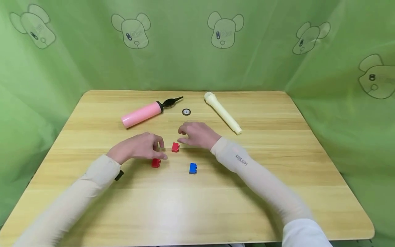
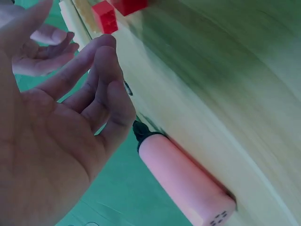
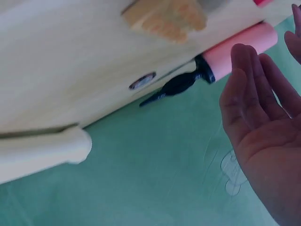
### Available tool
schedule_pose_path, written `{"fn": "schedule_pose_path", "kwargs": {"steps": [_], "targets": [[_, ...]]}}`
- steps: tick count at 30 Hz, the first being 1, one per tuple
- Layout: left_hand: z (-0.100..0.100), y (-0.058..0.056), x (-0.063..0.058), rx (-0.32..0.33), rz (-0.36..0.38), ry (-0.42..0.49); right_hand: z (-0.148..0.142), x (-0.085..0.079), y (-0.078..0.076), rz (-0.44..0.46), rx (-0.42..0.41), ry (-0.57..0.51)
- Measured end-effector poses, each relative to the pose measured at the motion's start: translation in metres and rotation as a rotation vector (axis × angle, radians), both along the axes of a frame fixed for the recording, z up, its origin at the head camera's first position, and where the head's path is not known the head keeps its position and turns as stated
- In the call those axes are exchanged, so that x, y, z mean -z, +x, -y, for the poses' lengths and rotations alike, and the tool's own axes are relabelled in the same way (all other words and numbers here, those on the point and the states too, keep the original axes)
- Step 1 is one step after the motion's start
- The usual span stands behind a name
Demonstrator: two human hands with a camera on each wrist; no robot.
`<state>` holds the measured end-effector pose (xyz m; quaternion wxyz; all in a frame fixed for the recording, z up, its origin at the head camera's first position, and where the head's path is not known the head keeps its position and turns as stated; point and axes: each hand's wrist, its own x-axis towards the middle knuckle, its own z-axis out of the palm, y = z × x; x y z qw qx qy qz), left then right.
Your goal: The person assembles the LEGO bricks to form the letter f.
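Observation:
Over the middle-left of the table, my left hand (image 1: 139, 146) has loosely bent fingers and nothing in its grasp. Its thumb is above a red toy brick (image 1: 155, 163), partly covering it; touching or apart, I cannot tell. Between the hands lies a second red brick (image 1: 175, 147). My right hand (image 1: 200, 134) hovers just behind and right of that brick, fingers relaxed, palm bare in the right wrist view. A blue brick (image 1: 192, 168) lies nearer me. A blurred tan studded block (image 3: 162, 20) shows in the right wrist view; in the head view I cannot make it out.
At the back left lies a pink hand pump (image 1: 142, 114) with a black nozzle. A round black-and-white chip (image 1: 186, 112) lies beside the nozzle tip. Back right is a cream toy microphone (image 1: 223, 113). Green curtain (image 1: 185, 65) surrounds the wooden table (image 1: 262, 206).

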<state>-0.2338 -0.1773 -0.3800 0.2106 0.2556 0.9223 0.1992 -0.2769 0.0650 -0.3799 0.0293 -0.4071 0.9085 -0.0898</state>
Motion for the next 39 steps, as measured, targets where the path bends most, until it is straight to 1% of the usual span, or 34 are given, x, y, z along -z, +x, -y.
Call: {"fn": "schedule_pose_path", "kwargs": {"steps": [4, 8, 12, 15, 19, 23, 26, 31, 35, 39], "targets": [[0.006, 0.004, 0.006, -0.021, 0.072, -0.009, 0.009, 0.01, 0.003, 0.056, 0.01, 0.028], [0.009, 0.007, 0.008, 0.003, 0.135, -0.019, 0.016, 0.017, 0.004, 0.085, 0.011, 0.053], [0.01, 0.008, 0.01, 0.042, 0.139, -0.019, 0.022, 0.022, 0.003, 0.087, 0.002, 0.076], [0.011, 0.006, 0.011, 0.058, 0.137, 0.006, 0.024, 0.024, 0.003, 0.09, 0.002, 0.086], [0.011, 0.004, 0.012, 0.062, 0.156, 0.043, 0.026, 0.027, 0.004, 0.096, 0.01, 0.092], [0.012, 0.002, 0.015, 0.038, 0.163, 0.065, 0.027, 0.027, 0.005, 0.099, 0.011, 0.097], [0.012, -0.002, 0.016, 0.008, 0.152, 0.112, 0.024, 0.024, 0.005, 0.086, 0.013, 0.098], [0.011, -0.008, 0.017, -0.057, 0.079, 0.234, 0.015, 0.012, 0.002, 0.052, 0.029, 0.091], [0.005, -0.012, 0.019, -0.097, 0.006, 0.31, 0.008, 0.001, 0.001, 0.063, 0.037, 0.037], [-0.005, -0.014, 0.022, -0.117, -0.032, 0.344, 0.004, -0.006, 0.002, 0.067, 0.027, -0.017]]}}
